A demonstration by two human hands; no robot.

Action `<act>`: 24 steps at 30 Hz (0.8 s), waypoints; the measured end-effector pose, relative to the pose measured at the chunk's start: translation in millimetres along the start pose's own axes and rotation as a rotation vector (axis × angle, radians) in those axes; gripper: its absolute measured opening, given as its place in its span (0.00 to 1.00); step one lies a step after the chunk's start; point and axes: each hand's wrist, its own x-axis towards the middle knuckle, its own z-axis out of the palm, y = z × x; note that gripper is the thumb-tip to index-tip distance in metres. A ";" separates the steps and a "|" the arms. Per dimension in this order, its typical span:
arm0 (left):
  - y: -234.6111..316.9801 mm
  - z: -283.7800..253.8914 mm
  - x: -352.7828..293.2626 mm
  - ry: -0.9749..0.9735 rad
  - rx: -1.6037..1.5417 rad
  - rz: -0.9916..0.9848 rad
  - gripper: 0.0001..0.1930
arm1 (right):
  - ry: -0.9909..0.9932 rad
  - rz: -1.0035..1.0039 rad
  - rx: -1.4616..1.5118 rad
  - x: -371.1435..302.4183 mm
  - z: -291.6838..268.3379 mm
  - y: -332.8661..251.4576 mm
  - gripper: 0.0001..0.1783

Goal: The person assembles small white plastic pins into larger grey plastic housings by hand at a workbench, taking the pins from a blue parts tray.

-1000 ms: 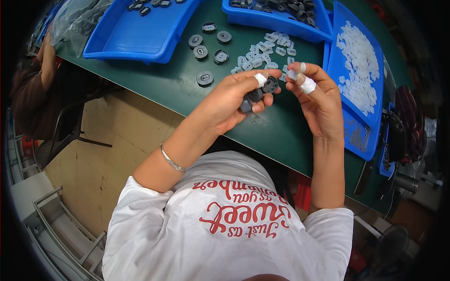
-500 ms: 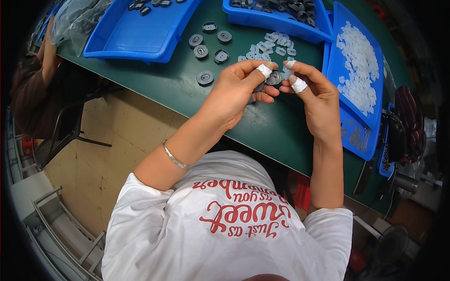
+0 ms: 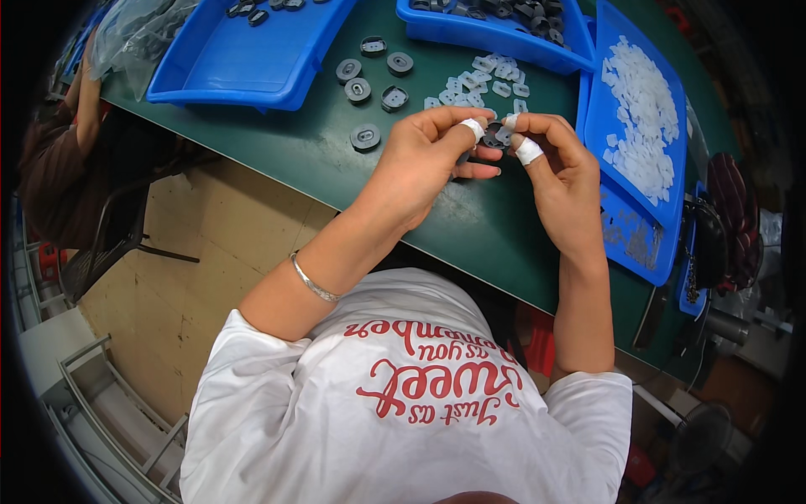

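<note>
Left hand (image 3: 430,157) has a dark gray molded part (image 3: 495,136) pinched near its fingertips, out over the green desk (image 3: 504,210). The part is rounded with a hollowed face, matte like hard plastic. Right hand (image 3: 564,164) has thumb and index finger closed on a small translucent plate (image 3: 505,133) right against that part; fingers hide most of it, so I can't tell if it's seated. Both hands have white tape wraps, kinda crinkly. Beyond them there's a scatter of milky, flat plates (image 3: 479,81) with rounded corners, plus some chunky gray discs (image 3: 358,91) with oval recesses. Smooth blue tray (image 3: 613,23) on the right holds a flaky-looking white heap (image 3: 642,122).
</note>
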 end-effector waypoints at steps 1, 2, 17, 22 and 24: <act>-0.1 0.1 0.0 -0.006 -0.012 -0.001 0.16 | 0.019 -0.028 -0.048 -0.6 0.7 -0.3 0.11; -0.2 0.2 0.1 -0.013 -0.023 -0.002 0.16 | 0.038 -0.057 -0.096 -1.1 1.5 -0.7 0.11; -4.6 1.7 -1.1 -0.033 0.006 0.029 0.15 | 0.202 0.156 0.216 1.5 10.6 2.5 0.12; -6.6 1.4 -0.9 -0.028 0.013 0.052 0.15 | 0.213 0.139 0.214 -1.0 12.0 -0.7 0.11; -7.5 2.3 -0.7 -0.028 0.012 0.055 0.15 | 0.215 0.137 0.226 -1.1 12.2 -1.5 0.11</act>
